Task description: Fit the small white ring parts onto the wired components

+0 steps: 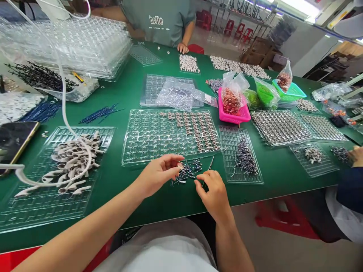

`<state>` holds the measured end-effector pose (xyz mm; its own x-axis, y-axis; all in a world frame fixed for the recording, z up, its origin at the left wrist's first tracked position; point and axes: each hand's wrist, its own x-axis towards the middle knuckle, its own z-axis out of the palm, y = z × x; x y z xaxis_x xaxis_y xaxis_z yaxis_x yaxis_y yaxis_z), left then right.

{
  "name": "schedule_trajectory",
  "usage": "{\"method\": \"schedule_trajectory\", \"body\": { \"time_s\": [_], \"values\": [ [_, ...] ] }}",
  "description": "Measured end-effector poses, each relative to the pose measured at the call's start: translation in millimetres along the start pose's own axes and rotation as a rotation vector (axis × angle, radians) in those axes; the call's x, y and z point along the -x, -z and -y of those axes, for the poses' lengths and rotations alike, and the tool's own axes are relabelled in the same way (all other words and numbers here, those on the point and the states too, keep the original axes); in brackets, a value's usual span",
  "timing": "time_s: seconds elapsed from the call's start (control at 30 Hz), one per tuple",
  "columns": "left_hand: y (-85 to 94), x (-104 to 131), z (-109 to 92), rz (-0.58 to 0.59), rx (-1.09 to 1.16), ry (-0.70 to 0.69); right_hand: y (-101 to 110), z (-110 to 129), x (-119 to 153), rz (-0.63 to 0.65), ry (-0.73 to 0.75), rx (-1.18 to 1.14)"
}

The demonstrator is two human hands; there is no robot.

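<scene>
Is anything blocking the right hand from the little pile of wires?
Nothing visible is. The right hand is right beside the pile; the left hand is on the pile's other side, not in between.

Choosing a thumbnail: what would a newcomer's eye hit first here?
Probably the bright pink basket right of centre, a bag of reddish parts in it. Then the tall stack of clear trays at upper left. At centre, the left hand and right hand flank a small pile of dark parts.
</scene>
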<state>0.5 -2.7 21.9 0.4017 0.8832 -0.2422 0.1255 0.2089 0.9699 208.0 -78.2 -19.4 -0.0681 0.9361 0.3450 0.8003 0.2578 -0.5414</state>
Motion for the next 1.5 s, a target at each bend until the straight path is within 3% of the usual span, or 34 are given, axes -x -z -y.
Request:
{"method": "schedule_trajectory", "body": {
  "time_s": [0.13, 0.3, 0.57, 0.67, 0.87, 1.0, 1.17, 1.33, 1.5],
  "values": [
    [4.4, -9, 19, 0.069, 0.230, 0.152, -10, 4, -6, 0.056, 0.007, 0.113],
    [8.2, -12, 21, 0.125, 0.509, 0.239, -8, 10, -9, 0.093, -0.027, 0.113],
    [8.6, -9, 21, 0.166, 0.595, 0.244, 2, 11, -3, 0.042, -0.079, 0.044],
    [8.0, -6, 17, 0.184, 0.476, 0.185, 0, 12, 0, -0.001, -0.091, -0.020],
    [10.4, 7, 5, 0.217, -0.371, -0.208, -2, 21, 0, 0.114, -0.110, -0.172],
    [9.9, 8, 8, 0.284, -0.619, -0.300, 0, 25, -4, 0.185, -0.066, -0.205],
    [8.6, 7, 14, 0.315, -0.652, -0.325, -1, 27, -6, 0.168, -0.064, -0.234],
    [6.5, 7, 12, 0.289, -0.537, -0.287, -3, 29, -3, 0.075, -0.083, -0.302],
    [2.0, 4, 10, 0.254, -0.358, -0.156, -8, 24, 3, -0.077, 0.092, -0.269]
  ]
}}
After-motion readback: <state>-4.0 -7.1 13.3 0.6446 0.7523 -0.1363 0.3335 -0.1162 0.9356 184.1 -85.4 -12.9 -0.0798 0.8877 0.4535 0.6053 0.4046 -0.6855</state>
